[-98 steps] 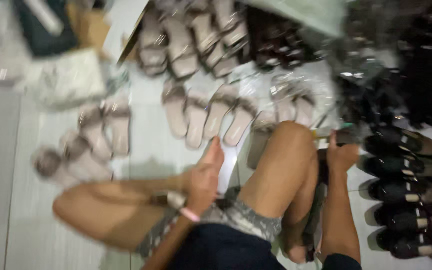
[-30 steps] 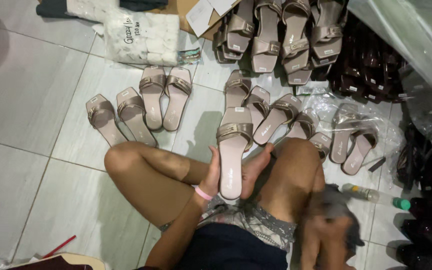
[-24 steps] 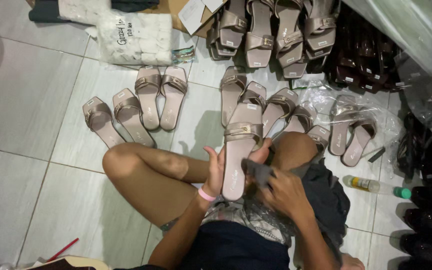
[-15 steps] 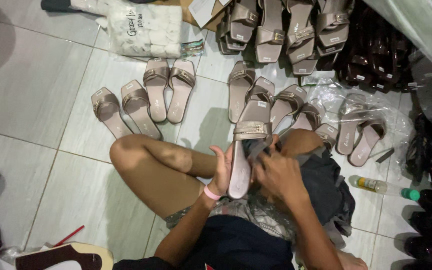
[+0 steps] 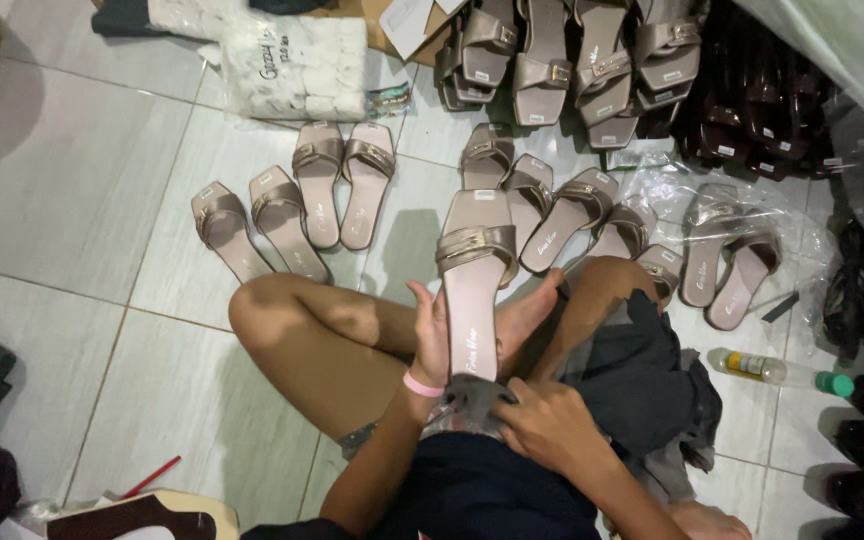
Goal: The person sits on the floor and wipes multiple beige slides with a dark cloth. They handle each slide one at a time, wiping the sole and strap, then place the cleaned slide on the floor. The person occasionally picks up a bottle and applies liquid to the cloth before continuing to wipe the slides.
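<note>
I sit cross-legged on a tiled floor. My left hand (image 5: 431,336), with a pink band at the wrist, grips the side of a beige flat sandal (image 5: 474,280) with a metallic strap, held upright, toe away from me. My right hand (image 5: 550,425) presses a dark grey cloth (image 5: 642,375) against the sandal's heel end. The rest of the cloth drapes over my right knee.
Two pairs of matching beige sandals (image 5: 292,205) lie on the floor to the left, more (image 5: 562,205) ahead and in clear plastic (image 5: 727,250) at right. Dark sandals (image 5: 752,120) are stacked at the far right. A small bottle (image 5: 777,370) lies by my knee. A white bag (image 5: 297,60) sits at the top.
My right hand came in from the right with the dark cloth and slid down to the sandal's heel. My left hand keeps the sandal upright.
</note>
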